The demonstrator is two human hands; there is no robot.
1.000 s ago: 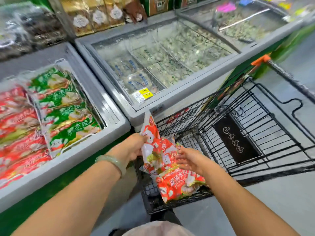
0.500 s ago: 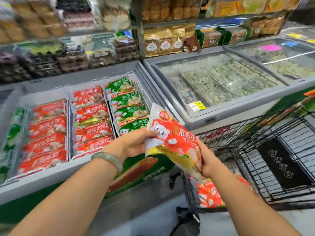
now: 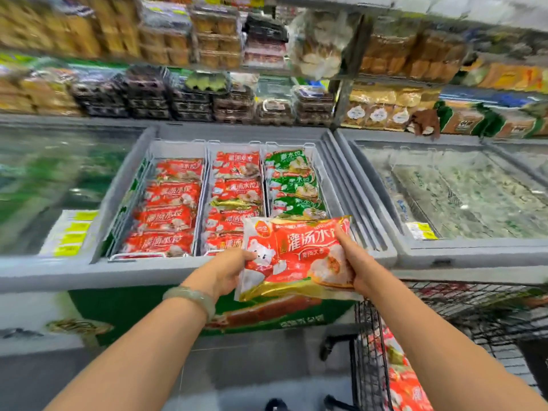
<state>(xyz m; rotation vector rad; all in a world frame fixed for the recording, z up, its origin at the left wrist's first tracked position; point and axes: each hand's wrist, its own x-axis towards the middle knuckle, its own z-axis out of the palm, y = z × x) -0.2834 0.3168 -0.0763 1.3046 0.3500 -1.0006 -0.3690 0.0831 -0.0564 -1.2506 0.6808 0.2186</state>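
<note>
A: Red dumpling bag (image 3: 293, 256), position?
B: Centre of frame, a little right. Held in the air, printed face toward the camera, over the front rim of the open freezer chest (image 3: 133, 271). Gold strip along its lower edge.
A: Hands?
B: Left hand (image 3: 228, 268) grips the bag's left edge, thumb on the front, fingers curled behind. Right hand (image 3: 354, 262) grips the right edge, thumb lying up the print, fingers hidden behind. Pale green bangle (image 3: 192, 296) on the left wrist.
A: Chest contents?
B: Three wire bins. Red packets (image 3: 169, 215) stacked in the left and middle bins, green packets (image 3: 293, 185) in the right one, just above the held bag in the frame.
A: Surroundings?
B: Black wire cart (image 3: 370, 351) at lower right, with another red bag (image 3: 406, 390) lying inside it. Second freezer (image 3: 474, 250) at right, contents under glass, too blurred to read. Yellow price tags (image 3: 74, 229) at middle left. Rows of packed goods (image 3: 213, 40) across the top, blurred.
</note>
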